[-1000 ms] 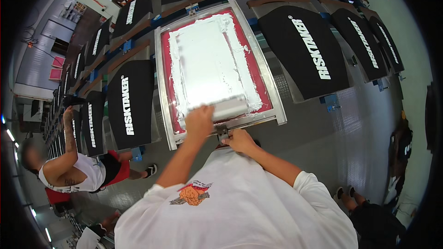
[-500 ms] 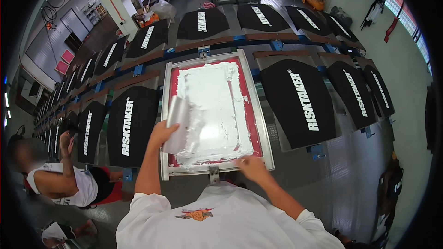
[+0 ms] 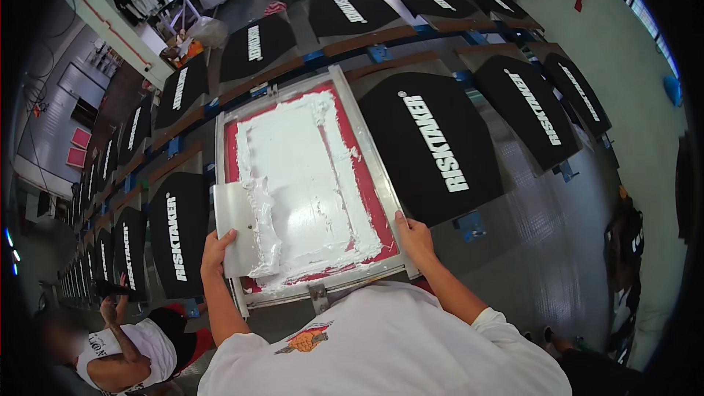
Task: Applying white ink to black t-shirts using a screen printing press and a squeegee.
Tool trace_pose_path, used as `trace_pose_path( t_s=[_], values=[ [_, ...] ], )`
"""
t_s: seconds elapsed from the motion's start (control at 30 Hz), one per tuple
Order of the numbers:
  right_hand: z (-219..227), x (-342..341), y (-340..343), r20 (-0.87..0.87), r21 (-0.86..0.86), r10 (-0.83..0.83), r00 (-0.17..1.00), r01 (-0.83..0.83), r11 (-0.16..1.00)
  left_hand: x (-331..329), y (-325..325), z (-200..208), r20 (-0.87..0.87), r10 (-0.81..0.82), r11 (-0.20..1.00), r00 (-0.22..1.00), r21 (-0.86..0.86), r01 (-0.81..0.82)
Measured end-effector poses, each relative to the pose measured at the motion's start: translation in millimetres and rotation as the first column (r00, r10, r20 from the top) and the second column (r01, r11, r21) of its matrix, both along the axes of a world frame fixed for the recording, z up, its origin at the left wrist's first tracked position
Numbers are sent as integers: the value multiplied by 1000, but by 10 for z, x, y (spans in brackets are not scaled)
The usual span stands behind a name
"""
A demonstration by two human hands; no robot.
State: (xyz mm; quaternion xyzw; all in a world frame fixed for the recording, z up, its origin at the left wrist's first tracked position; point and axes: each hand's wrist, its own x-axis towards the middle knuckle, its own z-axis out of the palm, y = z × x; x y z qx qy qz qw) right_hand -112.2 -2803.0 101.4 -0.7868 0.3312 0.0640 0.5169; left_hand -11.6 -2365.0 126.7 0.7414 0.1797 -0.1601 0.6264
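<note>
A silk-screen printing frame [image 3: 383,187] with metal rails lies in front of me, its red mesh [image 3: 361,189] thickly smeared with white ink [image 3: 293,147]. My left hand [image 3: 217,251] is closed on the outer edge of a flat pale squeegee [image 3: 238,224] at the frame's left side. White ink coats the squeegee's inner edge, over the mesh. On the right rail, near the front corner, my right hand [image 3: 415,240] grips the frame with the thumb on top. Whether my left fingers also touch the left rail is hidden.
Black printed fabric panels [image 3: 433,139] lie on boards to both sides and in a far row along a rail [image 3: 381,53]. At lower left another person [image 3: 136,345] in a white sleeveless top raises a hand. A wall [image 3: 623,66] runs along the right.
My right hand has gone from the frame's front edge to its right rail and closed there. The squeegee is lower and flatter at the left side. The whole view has turned and shifted.
</note>
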Motion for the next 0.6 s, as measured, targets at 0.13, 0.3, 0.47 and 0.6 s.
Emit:
trace_pose_path(
  t_s=[0.13,0.3,0.47,0.6],
  values=[
    [76,-81,-978,81,-19,-24,996,26,999,156,-983,93,37,-41,999,998,-2,41],
    [211,-152,-2387,60,-132,-61,996,69,989,239,-2412,-31,31,-6,998,999,-66,8],
    [396,-46,-3139,14,-99,-58,998,59,993,271,-3287,53,-4,-18,991,1000,-136,17],
    [341,120,-3430,-9,-54,-59,998,58,997,315,-3537,109,-9,-8,995,1000,-104,7]
  ],
)
